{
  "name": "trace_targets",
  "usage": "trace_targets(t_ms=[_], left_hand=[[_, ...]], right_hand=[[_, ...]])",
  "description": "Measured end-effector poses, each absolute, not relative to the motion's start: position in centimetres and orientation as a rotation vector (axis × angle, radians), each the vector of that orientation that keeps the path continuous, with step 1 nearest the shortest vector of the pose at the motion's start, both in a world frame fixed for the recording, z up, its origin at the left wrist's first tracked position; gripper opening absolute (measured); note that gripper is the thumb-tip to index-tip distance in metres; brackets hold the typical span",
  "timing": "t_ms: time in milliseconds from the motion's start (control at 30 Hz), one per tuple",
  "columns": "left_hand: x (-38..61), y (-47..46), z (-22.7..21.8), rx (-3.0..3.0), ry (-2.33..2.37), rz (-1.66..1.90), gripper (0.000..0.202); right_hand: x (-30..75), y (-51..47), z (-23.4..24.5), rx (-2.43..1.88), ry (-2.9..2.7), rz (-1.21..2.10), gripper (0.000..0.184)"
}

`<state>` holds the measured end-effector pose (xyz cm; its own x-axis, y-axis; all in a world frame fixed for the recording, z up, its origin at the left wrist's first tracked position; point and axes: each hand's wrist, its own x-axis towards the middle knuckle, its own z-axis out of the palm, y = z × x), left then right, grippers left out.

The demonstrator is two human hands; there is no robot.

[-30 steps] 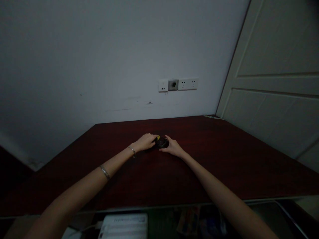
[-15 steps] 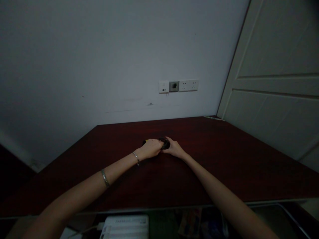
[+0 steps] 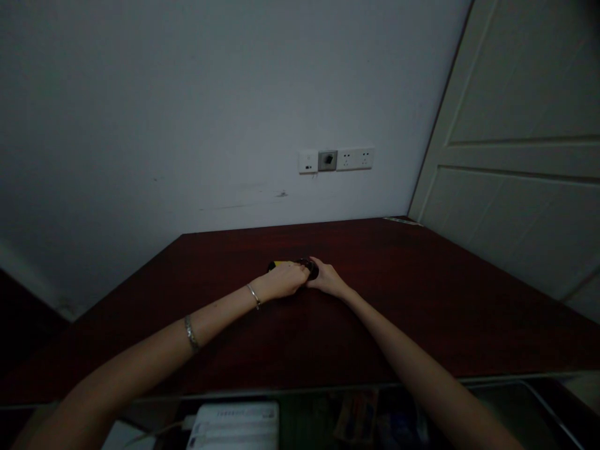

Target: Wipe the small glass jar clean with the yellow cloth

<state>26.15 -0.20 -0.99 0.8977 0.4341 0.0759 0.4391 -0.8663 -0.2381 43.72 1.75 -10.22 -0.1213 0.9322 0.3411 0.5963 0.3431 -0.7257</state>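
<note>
Both my arms stretch out over a dark red-brown table (image 3: 422,300). My left hand (image 3: 284,281) and my right hand (image 3: 328,279) meet at its middle. Between them sits a small black object with a yellow part (image 3: 300,266), mostly hidden by my fingers. My left hand's fingers curl over it from the left. From the right, my right hand grips its black round end. I cannot make out what the object is. Two thin bracelets circle my left forearm (image 3: 189,333).
A white wall with a row of sockets (image 3: 336,160) stands behind the table. A white panelled door (image 3: 515,162) closes off the right side. Below the table's near edge lie a white box (image 3: 234,426) and some dim items.
My left hand slid to the right over the object, covering more of it and meeting my right hand. A yellow and black end now shows at its left side.
</note>
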Motion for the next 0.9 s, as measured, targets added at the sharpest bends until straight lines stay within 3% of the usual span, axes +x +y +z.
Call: trace_targets(t_ms=[233, 433, 633, 900], left_hand=[[26.1, -0.2, 1.4, -2.88, -0.648, -0.006, 0.022], [26.9, 1.3, 3.9, -2.973, -0.657, -0.203, 0.031], [26.8, 3.3, 3.5, -3.086, -0.757, -1.24, 0.027], [26.9, 5.8, -0.6, -2.799, -1.057, -1.964, 0.027]], right_hand=[[43.9, 2.1, -10.8, -1.312, -1.79, 0.565, 0.088], [43.6, 1.8, -10.2, -1.189, -1.79, 0.624, 0.075], [44.2, 1.4, -8.0, -1.035, -1.773, 0.781, 0.094], [48.9, 1.1, -4.8, -1.014, -1.504, 0.97, 0.082]])
